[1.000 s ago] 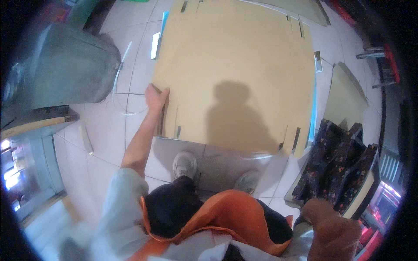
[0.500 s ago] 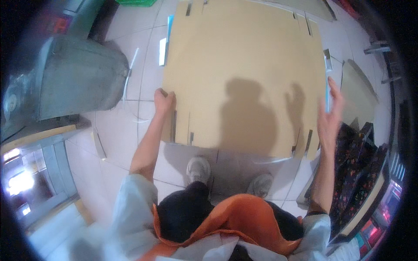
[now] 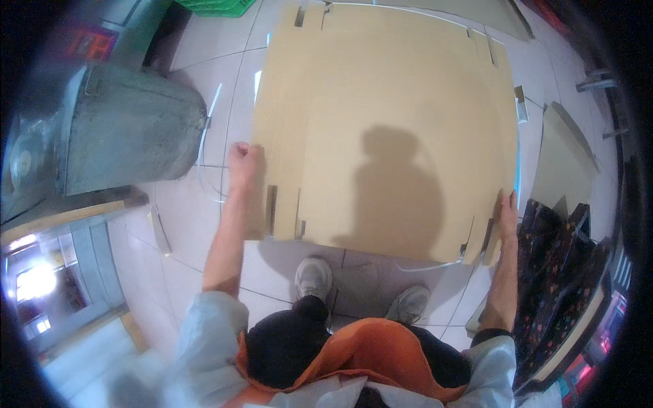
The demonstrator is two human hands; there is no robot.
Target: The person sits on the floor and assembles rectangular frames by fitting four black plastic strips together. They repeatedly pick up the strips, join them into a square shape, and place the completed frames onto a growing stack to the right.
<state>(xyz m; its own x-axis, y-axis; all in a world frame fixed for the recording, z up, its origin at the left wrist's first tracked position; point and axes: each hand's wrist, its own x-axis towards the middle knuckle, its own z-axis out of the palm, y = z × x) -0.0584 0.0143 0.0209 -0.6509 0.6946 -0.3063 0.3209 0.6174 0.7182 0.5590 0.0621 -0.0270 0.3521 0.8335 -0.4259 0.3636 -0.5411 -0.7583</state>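
Note:
A large tan cardboard sheet [image 3: 326, 102] with slots cut near its corners spans the middle in front of me. At its left edge my left hand [image 3: 245, 164] is closed, fingers curled in and knuckles up, gripping the border. My right hand [image 3: 507, 214] clasps the opposite edge near the close right corner, its fingertips partly hidden by the sheet. Strips of white and blue material [image 3: 522, 109] peek out from beneath the cardboard's sides. My shadow falls across the sheet.
A grey bin [image 3: 136, 129] stands at the left on the tiled floor [image 3: 183, 224]. Dark flower-patterned pieces [image 3: 554, 265] are at the right, with a flat grey-beige panel [image 3: 564, 153] beyond them. Something green [image 3: 214, 7] sits at the far left. My shoes [image 3: 314, 277] are just below the sheet.
My right hand, raised and spread before, has come down and closed on the sheet's right edge. My left hand stays closed at the left edge. The sheet appears slightly lower in view.

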